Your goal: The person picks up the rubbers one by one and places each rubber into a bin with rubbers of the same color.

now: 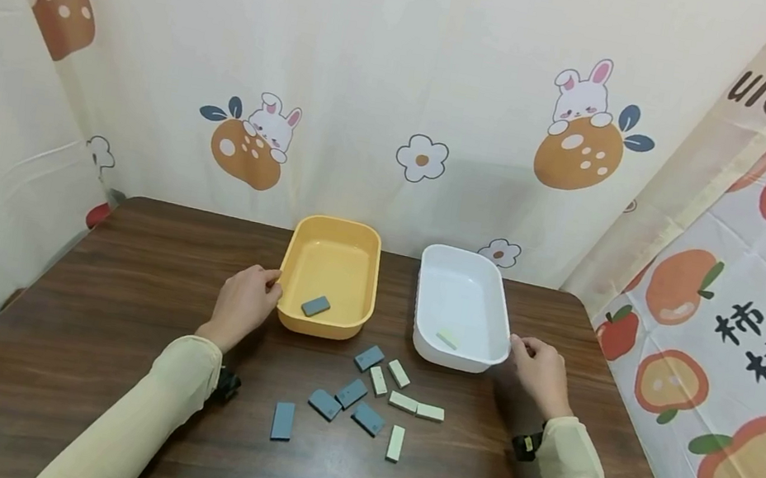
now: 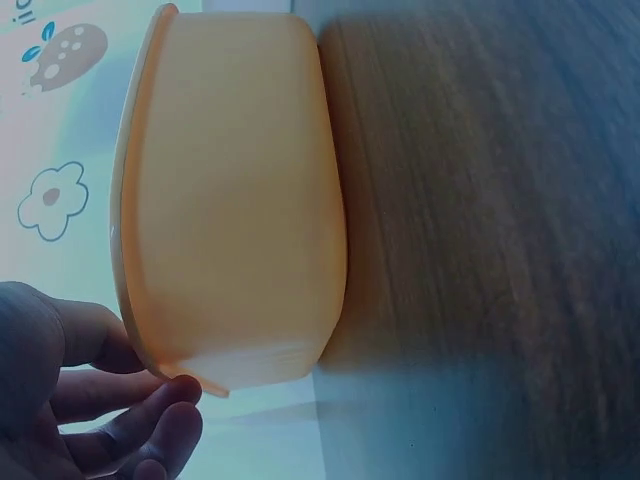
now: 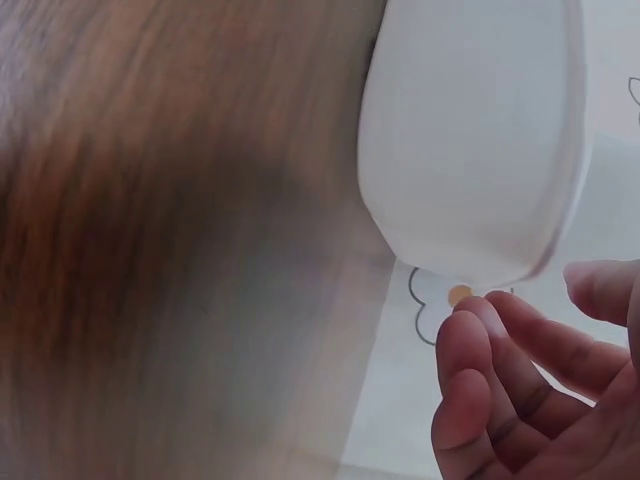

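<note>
On the left, a yellow bin (image 1: 335,265) holds one blue-grey block (image 1: 315,306). My left hand (image 1: 245,302) pinches its left rim; the left wrist view shows the thumb on one side of the rim and fingertips (image 2: 182,392) on the other. A white bin (image 1: 460,293) with one pale green block (image 1: 446,338) inside stands to the right. Beside its right rim is my right hand (image 1: 542,373). In the right wrist view, thumb and fingers (image 3: 462,345) are apart at the bin's corner, with the thumb off the rim.
In front of the bins, several blue-grey blocks (image 1: 282,421) and several pale green blocks (image 1: 395,444) lie loose on the dark wooden table (image 1: 118,297). A printed curtain (image 1: 406,92) hangs behind the table, and more printed cloth (image 1: 737,329) hangs along the right side.
</note>
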The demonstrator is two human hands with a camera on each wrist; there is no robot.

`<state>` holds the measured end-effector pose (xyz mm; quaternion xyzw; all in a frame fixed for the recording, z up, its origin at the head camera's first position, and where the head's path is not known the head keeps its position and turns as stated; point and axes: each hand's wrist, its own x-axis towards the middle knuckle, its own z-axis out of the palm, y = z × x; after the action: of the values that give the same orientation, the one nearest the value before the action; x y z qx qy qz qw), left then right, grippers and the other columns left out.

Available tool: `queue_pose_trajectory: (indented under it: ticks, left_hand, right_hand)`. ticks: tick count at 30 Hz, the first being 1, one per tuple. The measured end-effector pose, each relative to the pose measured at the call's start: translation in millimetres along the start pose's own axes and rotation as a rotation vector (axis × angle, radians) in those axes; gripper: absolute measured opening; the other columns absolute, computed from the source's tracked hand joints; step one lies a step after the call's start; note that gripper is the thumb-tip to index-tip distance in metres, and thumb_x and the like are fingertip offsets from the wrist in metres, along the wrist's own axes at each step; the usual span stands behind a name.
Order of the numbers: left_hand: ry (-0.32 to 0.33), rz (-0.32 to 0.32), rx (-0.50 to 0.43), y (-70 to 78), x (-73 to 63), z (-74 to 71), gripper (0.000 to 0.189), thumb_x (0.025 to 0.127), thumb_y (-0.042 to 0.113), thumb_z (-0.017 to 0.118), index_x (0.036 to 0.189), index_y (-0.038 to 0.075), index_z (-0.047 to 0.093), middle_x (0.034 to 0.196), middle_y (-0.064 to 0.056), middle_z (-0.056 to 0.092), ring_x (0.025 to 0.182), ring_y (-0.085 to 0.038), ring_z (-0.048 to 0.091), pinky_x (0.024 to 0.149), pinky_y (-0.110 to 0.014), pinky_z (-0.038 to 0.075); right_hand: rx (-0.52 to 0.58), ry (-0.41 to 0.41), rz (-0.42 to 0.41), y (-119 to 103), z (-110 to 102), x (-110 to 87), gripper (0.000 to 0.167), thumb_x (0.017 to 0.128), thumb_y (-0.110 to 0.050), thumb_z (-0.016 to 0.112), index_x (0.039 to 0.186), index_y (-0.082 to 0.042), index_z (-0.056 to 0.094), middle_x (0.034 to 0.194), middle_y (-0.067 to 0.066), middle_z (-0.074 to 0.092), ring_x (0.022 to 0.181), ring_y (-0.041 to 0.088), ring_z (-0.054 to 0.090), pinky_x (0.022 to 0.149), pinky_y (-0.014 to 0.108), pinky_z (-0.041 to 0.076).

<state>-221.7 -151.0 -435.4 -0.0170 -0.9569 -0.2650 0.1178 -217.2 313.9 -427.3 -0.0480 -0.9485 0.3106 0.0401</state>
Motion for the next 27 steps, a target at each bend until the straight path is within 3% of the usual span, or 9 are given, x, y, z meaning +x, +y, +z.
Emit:
queue_pose_trajectory:
  ticks: [6,12,17,21,27]
  left_hand:
    - [0.004,-0.002,-0.02,-1.3,-0.4,-0.3,0.034,0.092,0.013,0.056,0.12,-0.001,0.068,0.087,-0.015,0.066,0.061,-0.021,0.05,0.055,-0.03,0.038]
    - [-0.006,-0.007,-0.026,0.2,-0.9,-0.5,0.034,0.092,0.013,0.055,0.121,-0.001,0.068,0.086,-0.014,0.066,0.06,-0.02,0.048,0.054,-0.029,0.037]
    - [-0.007,-0.01,-0.026,1.0,-1.2,-1.5,0.034,0.092,0.013,0.056,0.121,-0.001,0.068,0.086,-0.015,0.066,0.06,-0.021,0.049,0.054,-0.03,0.037]
    - [-0.012,-0.015,-0.034,1.3,-1.7,-2.1,0.034,0.093,0.014,0.056,0.122,0.0,0.067,0.087,-0.016,0.067,0.061,-0.021,0.049,0.055,-0.03,0.038]
    - [-0.036,-0.029,-0.062,1.1,-2.0,-2.1,0.035,0.094,0.014,0.054,0.124,-0.001,0.065,0.074,-0.012,0.063,0.054,-0.018,0.045,0.051,-0.027,0.035]
  right_hand:
    - [-0.02,0.075,-0.054,-6,-10,-4.4,0.043,0.101,-0.033,0.049,0.111,0.004,0.068,0.081,0.015,0.066,0.066,0.018,0.054,0.058,0.029,0.043]
    - [-0.026,0.093,-0.131,-19,-20,-9.3,0.038,0.101,-0.029,0.051,0.112,0.003,0.068,0.085,0.017,0.067,0.069,0.018,0.054,0.058,0.028,0.043]
    - [-0.024,0.06,-0.214,-32,-22,-14.7,0.034,0.099,-0.028,0.055,0.11,0.002,0.069,0.091,0.015,0.07,0.074,0.018,0.055,0.061,0.025,0.045]
    - [-0.007,0.019,-0.273,-41,-20,-19.8,0.027,0.097,-0.023,0.06,0.109,-0.001,0.07,0.087,0.012,0.069,0.071,0.016,0.054,0.06,0.023,0.045]
    - [0.005,-0.065,-0.336,-51,-14,-27.4,0.019,0.092,-0.016,0.065,0.105,-0.003,0.071,0.083,0.008,0.067,0.071,0.016,0.053,0.059,0.023,0.046]
